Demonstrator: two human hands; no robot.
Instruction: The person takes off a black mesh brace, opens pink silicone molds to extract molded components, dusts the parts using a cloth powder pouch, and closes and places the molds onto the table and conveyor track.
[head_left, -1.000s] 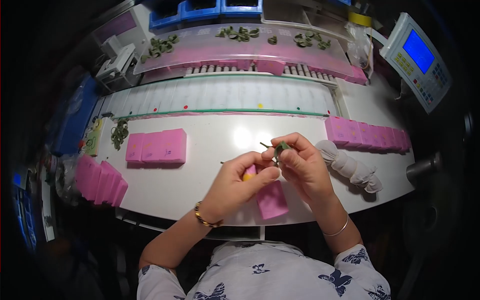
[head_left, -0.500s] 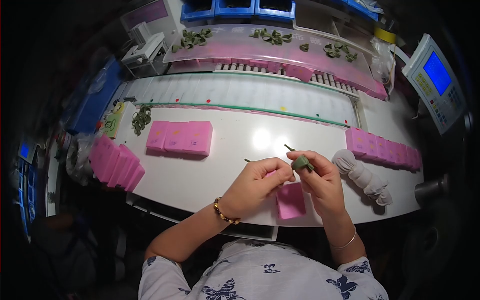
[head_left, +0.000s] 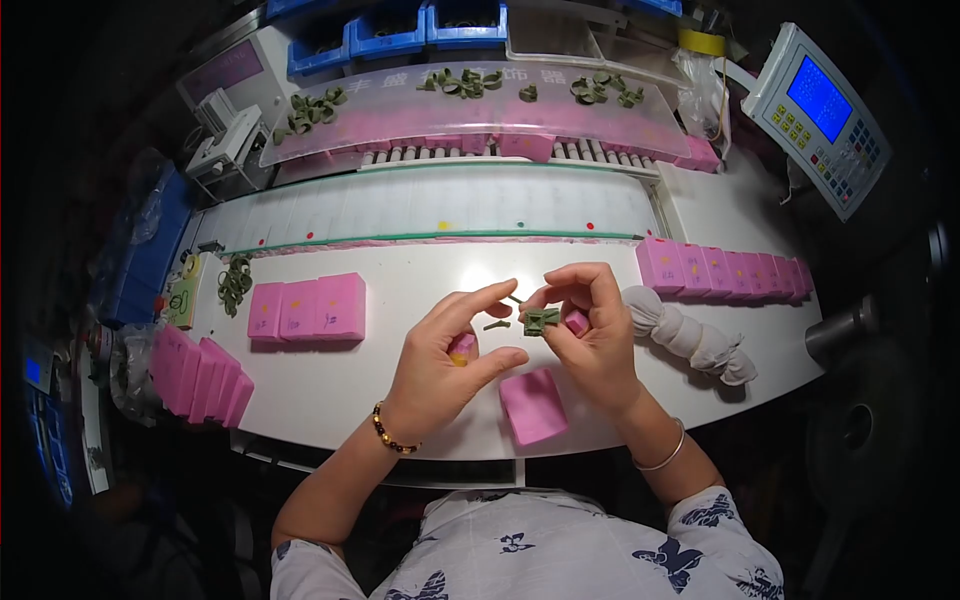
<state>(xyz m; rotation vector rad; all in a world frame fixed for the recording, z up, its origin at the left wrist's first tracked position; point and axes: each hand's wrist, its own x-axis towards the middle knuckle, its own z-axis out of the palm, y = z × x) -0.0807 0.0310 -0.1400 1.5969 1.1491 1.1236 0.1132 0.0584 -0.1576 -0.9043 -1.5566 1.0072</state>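
Note:
My left hand point(head_left: 450, 345) has its thumb and index finger spread apart. Small pink and yellow bits show at its curled fingers; whether they are worn or held is unclear. Between the thumb and fingers of my right hand point(head_left: 595, 335) is a green wax-like ring point(head_left: 541, 321), its squarish patterned face showing. Another pink bit point(head_left: 577, 322) appears at the right fingers. A pink block point(head_left: 535, 407) with a hollowed-looking top lies on the white table below and between the hands. Near the left fingertips, a thin green stick point(head_left: 497, 325) rests on the table.
Pink blocks point(head_left: 306, 308) stand at left, more point(head_left: 178, 372) lean at the edge, and a row point(head_left: 715, 270) stands right. A knotted white cloth point(head_left: 690, 335) lies beside my right hand. Green rings point(head_left: 460, 85) sit on a clear cover behind. A keypad display point(head_left: 820, 110) overhangs the right.
My left hand has come away from the green ring, its thumb and index finger parting. The right hand keeps the ring, now turned face up. The camera view has swung to the right.

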